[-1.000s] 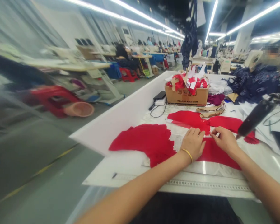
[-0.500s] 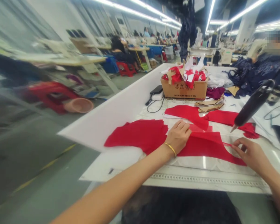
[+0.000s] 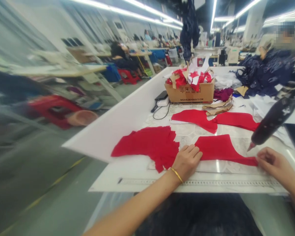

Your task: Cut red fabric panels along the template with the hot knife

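Note:
A cut piece of red fabric (image 3: 215, 147) lies stretched out on the table between my two hands. My left hand (image 3: 188, 160), with a gold bracelet at the wrist, has its fingers curled on the piece's left end. At the far right, the piece narrows to a tip, which my right hand (image 3: 276, 162) pinches between thumb and fingers. A fanned stack of red fabric pieces (image 3: 147, 144) rests just left of my left hand. Above the narrow end hangs a black tapered tool (image 3: 270, 123), its pointed tip close to my right hand.
Behind lie more red pieces (image 3: 194, 118) and a cardboard box (image 3: 190, 93) of scraps. A phone with a cable (image 3: 161, 96) sits by the white side panel (image 3: 118, 121). A measuring tape strip (image 3: 223, 183) runs along the front edge. Dark garments (image 3: 265, 73) and a person are at back right.
Both hands have come nearer the table's front edge. The fabric's upper layer, lifted before, now lies flat. My right hand has gone from a thin red edge to the narrow tip.

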Motion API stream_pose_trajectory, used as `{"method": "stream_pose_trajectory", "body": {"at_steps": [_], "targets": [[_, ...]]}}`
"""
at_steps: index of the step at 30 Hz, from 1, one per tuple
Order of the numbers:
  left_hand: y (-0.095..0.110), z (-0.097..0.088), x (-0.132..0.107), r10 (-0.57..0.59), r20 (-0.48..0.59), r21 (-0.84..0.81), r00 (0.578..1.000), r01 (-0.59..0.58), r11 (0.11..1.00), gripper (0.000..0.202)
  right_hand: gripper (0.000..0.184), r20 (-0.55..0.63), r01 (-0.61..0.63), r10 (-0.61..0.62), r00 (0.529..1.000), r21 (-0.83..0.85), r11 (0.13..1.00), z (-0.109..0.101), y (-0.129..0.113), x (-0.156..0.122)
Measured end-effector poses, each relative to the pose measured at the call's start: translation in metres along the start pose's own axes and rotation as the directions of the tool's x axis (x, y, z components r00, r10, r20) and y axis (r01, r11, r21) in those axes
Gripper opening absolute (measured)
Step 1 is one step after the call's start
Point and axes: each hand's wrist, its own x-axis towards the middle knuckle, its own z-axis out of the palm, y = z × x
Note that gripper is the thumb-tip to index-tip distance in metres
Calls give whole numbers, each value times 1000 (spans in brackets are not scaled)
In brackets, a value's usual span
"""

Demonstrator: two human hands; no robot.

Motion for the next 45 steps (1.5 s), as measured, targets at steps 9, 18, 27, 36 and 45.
{"method": "stream_pose_trajectory", "body": {"at_steps": [9,18,27,36,45], "targets": [[1,6,6,-31,20,9,999,31,999,25,20,-11,67,-69,998,-132,989,-2,-9,-5],[-1,-5,3,-60,11,59,998,59,997,23,23,-66,20,-24,998,-66,998,16,-25,-6],[24,8,4,-60,119,-146,991,77,986,39,33,-53,14,-16,998,-52,999,11,-23,-7],[25,36,-8,-115,257,-259,959,184,948,59,39,-25,11,-14,1000,-136,991,3,-22,-5],[37,24,5,-38,218,-273,975,99,957,62,61,-252,128,-159,955,-135,982,-15,-51,19]]}}
